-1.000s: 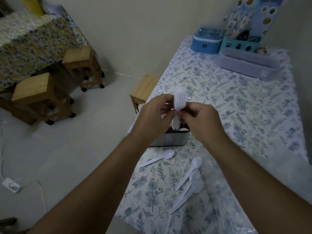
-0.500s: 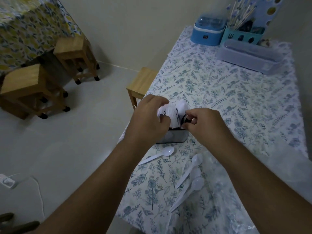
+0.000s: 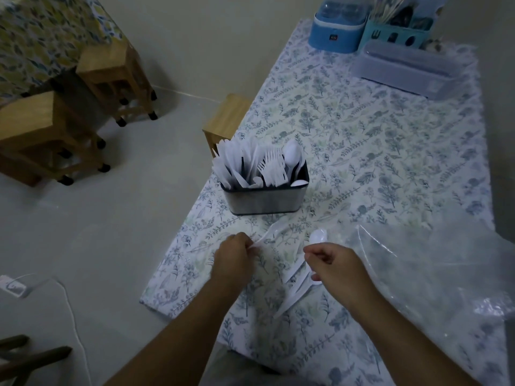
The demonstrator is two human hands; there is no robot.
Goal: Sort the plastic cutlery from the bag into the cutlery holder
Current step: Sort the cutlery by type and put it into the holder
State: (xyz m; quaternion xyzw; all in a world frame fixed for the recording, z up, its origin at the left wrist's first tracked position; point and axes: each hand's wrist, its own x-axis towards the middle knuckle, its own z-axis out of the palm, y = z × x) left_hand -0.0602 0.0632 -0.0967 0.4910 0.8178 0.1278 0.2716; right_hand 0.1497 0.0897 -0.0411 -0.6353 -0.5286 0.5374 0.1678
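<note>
Left hand (image 3: pixel 233 253) pinches our spoon (image 3: pixel 269 234), right hand (image 3: pixel 333 264) grips others; holder (image 3: pixel 264 200) at twelve o'clock nearly full, few left.

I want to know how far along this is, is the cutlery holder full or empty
Nearly full. The cutlery holder stands upright, packed with white forks and other cutlery; a few spoons remain on the table.

No legible text anywhere. Blue box (image 3: pixel 337 30), upper right of frame, carries a small dark label with red marks, too small to read.
</note>
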